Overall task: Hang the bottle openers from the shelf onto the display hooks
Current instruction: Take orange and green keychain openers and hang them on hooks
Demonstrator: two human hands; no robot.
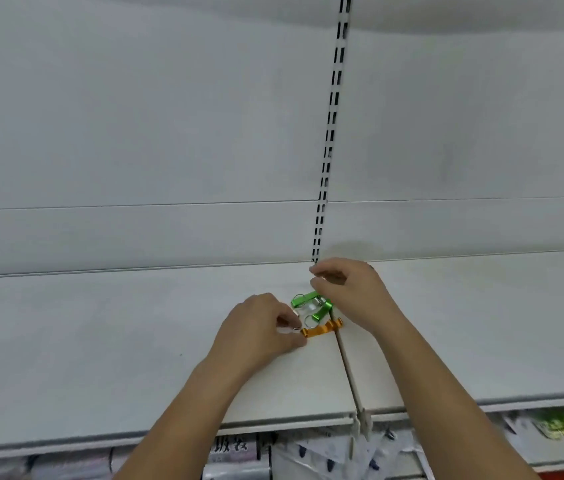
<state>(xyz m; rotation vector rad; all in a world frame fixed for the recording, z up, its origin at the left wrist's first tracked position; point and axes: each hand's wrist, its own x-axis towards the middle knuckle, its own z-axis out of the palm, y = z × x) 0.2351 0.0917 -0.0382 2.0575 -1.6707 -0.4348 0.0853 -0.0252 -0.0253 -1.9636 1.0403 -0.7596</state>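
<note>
A small pile of bottle openers lies on the white shelf [135,341] near the seam between two shelf boards. Two green openers [322,311] and a silver one [312,303] lie on top, with key rings attached. An orange opener [322,330] lies closest to me. My left hand [256,330] pinches the ring end of the orange opener. My right hand [346,289] hovers over the pile's far side, its thumb and forefinger pinched together; what they hold is hidden. No display hooks are in view.
A slotted upright rail [331,133] runs up the white back panel above the pile. Below the shelf's front edge [273,424] packaged goods hang on a lower level, including a green packet [556,424] at the right.
</note>
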